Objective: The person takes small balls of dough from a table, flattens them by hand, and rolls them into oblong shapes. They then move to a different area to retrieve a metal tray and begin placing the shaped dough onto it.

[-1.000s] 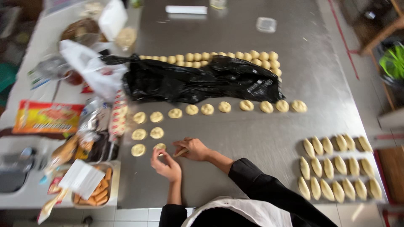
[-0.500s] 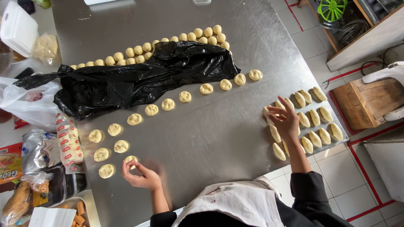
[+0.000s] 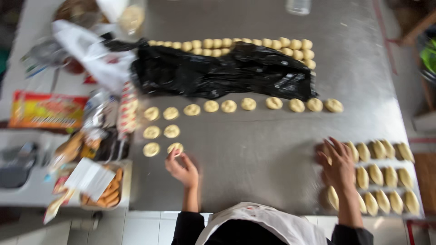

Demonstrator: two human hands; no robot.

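Your left hand (image 3: 182, 169) pinches the flat dough round (image 3: 175, 148) at the worktop's (image 3: 254, 149) near-left | right hand (image 3: 338, 167) spread flat, fingers apart, on the folded pastries (image 3: 377, 174) | dough looks soft, light, easily dented: lift by the edges

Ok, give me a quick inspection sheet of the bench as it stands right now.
Surface: steel table, bare in the middle.
Job's things: flat dough rounds at left; folded dough pieces in rows at right; dough balls behind a black plastic sheet.
Clutter: white bag, packets and a tray of sticks at the left edge.
Hands: left hand touches the nearest round; right hand rests on the folded pieces.
Cables: nothing seen.
Surroundings: tiled floor, blurred.
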